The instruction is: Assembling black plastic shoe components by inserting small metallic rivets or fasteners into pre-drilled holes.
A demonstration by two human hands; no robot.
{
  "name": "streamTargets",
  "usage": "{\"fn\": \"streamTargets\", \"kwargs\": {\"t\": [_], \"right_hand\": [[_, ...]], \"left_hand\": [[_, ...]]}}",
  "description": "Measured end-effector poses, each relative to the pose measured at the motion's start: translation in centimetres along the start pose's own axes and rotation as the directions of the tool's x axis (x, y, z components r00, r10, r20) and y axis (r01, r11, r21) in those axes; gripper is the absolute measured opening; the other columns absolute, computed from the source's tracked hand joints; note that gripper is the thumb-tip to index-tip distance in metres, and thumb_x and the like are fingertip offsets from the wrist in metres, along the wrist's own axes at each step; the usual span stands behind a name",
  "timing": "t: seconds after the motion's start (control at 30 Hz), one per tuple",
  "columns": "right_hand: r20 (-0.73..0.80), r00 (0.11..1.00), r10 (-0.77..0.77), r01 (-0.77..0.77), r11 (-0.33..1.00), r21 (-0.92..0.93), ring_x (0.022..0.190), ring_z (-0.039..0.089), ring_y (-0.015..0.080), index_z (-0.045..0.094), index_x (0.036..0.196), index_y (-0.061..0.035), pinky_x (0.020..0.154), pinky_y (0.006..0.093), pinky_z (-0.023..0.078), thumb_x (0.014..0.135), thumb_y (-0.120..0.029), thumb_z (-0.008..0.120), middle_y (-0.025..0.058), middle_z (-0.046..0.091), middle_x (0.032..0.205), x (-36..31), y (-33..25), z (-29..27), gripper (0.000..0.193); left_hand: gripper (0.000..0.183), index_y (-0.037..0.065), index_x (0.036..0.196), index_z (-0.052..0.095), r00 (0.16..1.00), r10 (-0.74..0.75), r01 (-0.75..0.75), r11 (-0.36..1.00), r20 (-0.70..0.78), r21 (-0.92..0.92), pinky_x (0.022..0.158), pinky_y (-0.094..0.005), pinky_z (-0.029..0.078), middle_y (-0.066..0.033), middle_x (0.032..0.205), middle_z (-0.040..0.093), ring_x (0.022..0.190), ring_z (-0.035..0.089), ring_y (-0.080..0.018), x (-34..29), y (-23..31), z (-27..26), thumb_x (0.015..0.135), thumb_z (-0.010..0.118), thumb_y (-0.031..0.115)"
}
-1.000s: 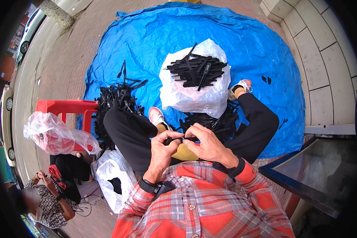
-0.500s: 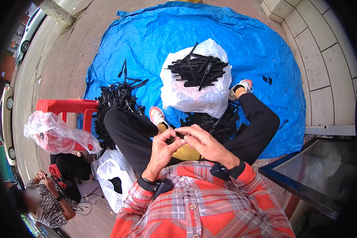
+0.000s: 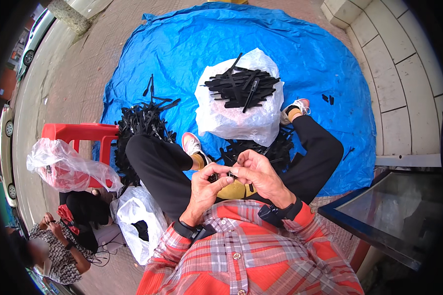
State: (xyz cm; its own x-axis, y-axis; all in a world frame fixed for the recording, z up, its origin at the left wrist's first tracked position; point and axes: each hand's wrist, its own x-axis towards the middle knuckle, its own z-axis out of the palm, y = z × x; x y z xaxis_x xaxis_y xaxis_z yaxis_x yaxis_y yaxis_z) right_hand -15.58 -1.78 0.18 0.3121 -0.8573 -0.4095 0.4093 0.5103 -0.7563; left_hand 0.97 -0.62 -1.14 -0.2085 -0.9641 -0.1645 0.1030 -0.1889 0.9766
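Observation:
My left hand and my right hand meet above my lap, fingertips pinched together. A small black strap is between them, mostly covered by the fingers; its exact shape is too small to tell. My right thumb and forefinger close near the left fingertips, while its other fingers are curled and lifted. Beneath the hands lies something yellow in my lap. Beyond my feet, a heap of flat black straps rests on a white plastic-wrapped bundle.
A blue tarp spreads under everything. More black straps lie in a pile by my left knee. At left are a red stool and a white plastic bag; a seated person works nearby. A blue-framed glass case stands at right.
My right hand's fingers have lifted and curled, its thumb and forefinger now pinching by the left fingertips. The left hand stays nearly in place. The whole view has shifted slightly.

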Motion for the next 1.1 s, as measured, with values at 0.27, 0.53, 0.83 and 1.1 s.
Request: {"fn": "streamTargets", "kwargs": {"t": [0.27, 0.53, 0.83, 1.1], "right_hand": [[0.102, 0.988, 0.12, -0.108, 0.988, -0.111, 0.061, 0.049, 0.0058, 0.047, 0.096, -0.0034, 0.05, 0.0178, 0.036, 0.077, -0.008, 0.068, 0.0029, 0.055, 0.078, 0.0, -0.9, -0.6, 0.028], [0.216, 0.966, 0.144, -0.025, 0.879, -0.477, 0.059, 0.051, 0.0046, 0.057, 0.086, -0.0015, 0.05, 0.0187, 0.037, 0.089, -0.026, 0.056, 0.001, 0.057, 0.071, 0.2, -0.8, -1.0, 0.024], [0.001, 0.999, -0.044, 0.038, 0.841, -0.54, 0.05, 0.044, 0.0032, 0.058, 0.071, -0.0024, 0.044, 0.0201, 0.034, 0.088, -0.032, 0.055, -0.0014, 0.052, 0.057, 0.7, 1.1, -1.6, 0.034], [-0.039, 0.999, -0.03, 0.009, 0.894, -0.449, 0.053, 0.046, 0.0064, 0.058, 0.074, 0.0022, 0.048, 0.0248, 0.038, 0.085, -0.024, 0.059, 0.0021, 0.053, 0.059, 0.9, 0.9, -2.7, 0.029]], "left_hand": [[0.02, 0.003, 0.088, 0.066, 0.997, 0.048, -0.052, 0.997, 0.062, 0.059, 0.059, -0.0206, 0.039, 0.0004, 0.072, 0.057, 0.066, 0.05, -0.007, 0.0, 0.2, -0.3, 0.07, 0.073, 0.006], [0.021, 0.003, 0.092, 0.065, 0.973, 0.177, -0.208, 0.95, 0.146, 0.234, 0.056, -0.0237, 0.037, -0.0012, 0.069, 0.052, 0.063, 0.046, -0.0096, 0.4, 0.5, -0.8, 0.071, 0.071, 0.005], [0.035, -0.001, 0.092, 0.056, 0.933, -0.318, 0.36, 0.852, 0.17, -0.381, 0.038, -0.0184, 0.023, -0.0017, 0.067, 0.053, 0.045, 0.036, -0.0047, 0.6, -0.8, 0.2, 0.094, 0.043, 0.032], [0.018, 0.0, 0.086, 0.06, 0.961, -0.276, 0.274, 0.957, -0.007, -0.099, 0.039, -0.0177, 0.025, 0.0003, 0.063, 0.054, 0.045, 0.036, -0.0021, 1.6, -0.7, 0.7, 0.088, 0.056, 0.018]]}}
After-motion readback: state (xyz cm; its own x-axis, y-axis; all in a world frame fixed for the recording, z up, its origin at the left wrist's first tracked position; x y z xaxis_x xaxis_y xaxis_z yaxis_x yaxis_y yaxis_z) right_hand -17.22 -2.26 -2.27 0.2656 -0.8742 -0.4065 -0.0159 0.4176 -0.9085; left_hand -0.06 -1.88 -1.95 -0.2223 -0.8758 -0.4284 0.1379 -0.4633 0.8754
